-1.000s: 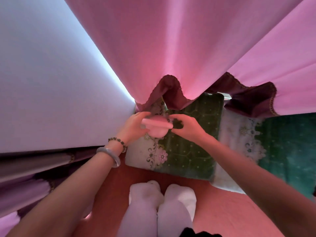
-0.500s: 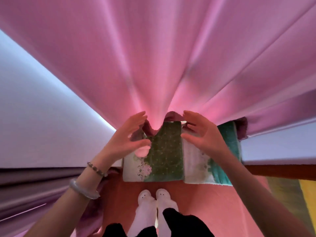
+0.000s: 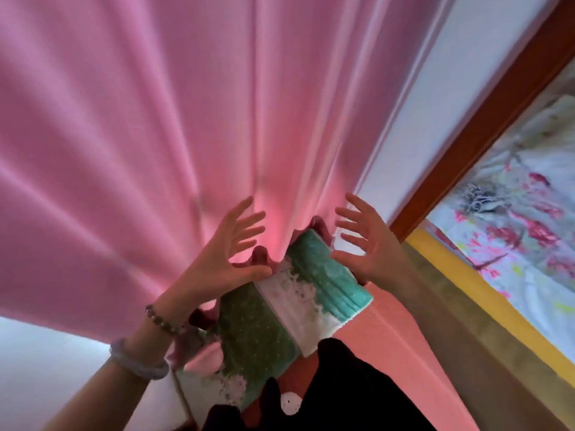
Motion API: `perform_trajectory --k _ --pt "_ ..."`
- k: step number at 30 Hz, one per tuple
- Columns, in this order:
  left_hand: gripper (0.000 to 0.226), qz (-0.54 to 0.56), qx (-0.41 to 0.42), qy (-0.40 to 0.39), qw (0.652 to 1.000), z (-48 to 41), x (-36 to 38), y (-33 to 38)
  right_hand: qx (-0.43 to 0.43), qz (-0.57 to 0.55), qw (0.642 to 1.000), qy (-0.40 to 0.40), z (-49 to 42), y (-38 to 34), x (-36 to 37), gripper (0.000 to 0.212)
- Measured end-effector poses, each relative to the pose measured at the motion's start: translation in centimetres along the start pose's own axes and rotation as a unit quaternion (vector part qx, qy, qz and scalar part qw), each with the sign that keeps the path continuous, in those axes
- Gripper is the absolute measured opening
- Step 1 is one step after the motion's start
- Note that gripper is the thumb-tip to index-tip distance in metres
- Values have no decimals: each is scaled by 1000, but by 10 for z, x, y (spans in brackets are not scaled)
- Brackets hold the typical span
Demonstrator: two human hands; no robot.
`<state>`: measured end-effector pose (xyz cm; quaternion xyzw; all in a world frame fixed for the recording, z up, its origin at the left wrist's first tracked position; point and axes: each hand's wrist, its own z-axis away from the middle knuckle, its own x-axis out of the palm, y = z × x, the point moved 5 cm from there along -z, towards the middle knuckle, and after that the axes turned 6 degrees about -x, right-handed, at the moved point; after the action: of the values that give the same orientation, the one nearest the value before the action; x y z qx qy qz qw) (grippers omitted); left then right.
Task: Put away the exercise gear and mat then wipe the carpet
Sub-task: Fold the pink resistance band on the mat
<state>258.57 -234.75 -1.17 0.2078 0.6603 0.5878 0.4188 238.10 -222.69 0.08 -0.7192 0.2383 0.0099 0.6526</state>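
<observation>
So at this point both hands were up in front of the pink curtain [image 3: 186, 119], down near its hem, and neither one was holding anything. The left hand [image 3: 230, 256] had its fingers spread wide. Same deal with the right hand [image 3: 370, 244], fingers straight and splayed. They sat a little apart, with the curtain's dark hem bunched between them. I couldn't tell if any fingertip actually touched the fabric.

The green carpet piece [image 3: 252, 331] and the teal carpet piece [image 3: 326, 275] lay side by side on the red floor [image 3: 389, 321] right below the curtain's hem, both with white flowery edging. The left wrist had a beaded bracelet [image 3: 160, 318] and a pale bangle [image 3: 137, 363]. Right of the curtain were a brown wooden frame [image 3: 485, 119] and floral bedding [image 3: 522, 213].
</observation>
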Motion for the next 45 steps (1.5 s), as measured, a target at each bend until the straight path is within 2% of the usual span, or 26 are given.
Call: perform_trajectory --k 5,11,16,25,34,45 --pt "100 2 42 -102 994 -5 49 28 29 22 990 133 86 -1 -41 96" --pt "106 7 89 -239 967 -13 142 69 75 46 954 287 212 -8 -91 93" --pt "108 5 132 -365 922 -14 251 107 114 69 900 415 320 -14 -134 92" --pt "108 -10 177 -536 826 -1 465 167 158 104 798 572 484 -5 -219 90" --pt "101 -14 204 -613 763 16 655 233 196 132 728 643 618 7 -320 90" --pt "101 -34 218 -700 680 34 819 278 238 135 635 722 721 26 -377 89"
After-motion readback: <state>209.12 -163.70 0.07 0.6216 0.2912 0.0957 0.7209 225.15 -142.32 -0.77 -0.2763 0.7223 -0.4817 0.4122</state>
